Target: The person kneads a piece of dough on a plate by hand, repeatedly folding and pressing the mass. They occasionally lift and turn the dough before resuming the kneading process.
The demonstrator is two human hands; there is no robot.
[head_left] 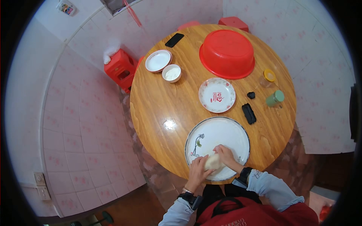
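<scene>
A pale lump of dough [214,162] lies over the lower part of a large white plate [233,132] with a dark rim and a flower drawing. My left hand [198,170] is wrapped round the dough's left end. At its right end, my right hand [225,154] grips it with curled fingers. Just beyond the large plate is a smaller white plate [217,95] with a red character in its middle.
An upturned red basin [228,52] sits at the back of the round wooden table [154,109]. To its right are a yellow-lidded jar [268,77], a green-capped container [275,98] and a black case [249,113]. A bowl of white powder [172,73], stacked plates [158,60] and a phone [174,40] lie back left.
</scene>
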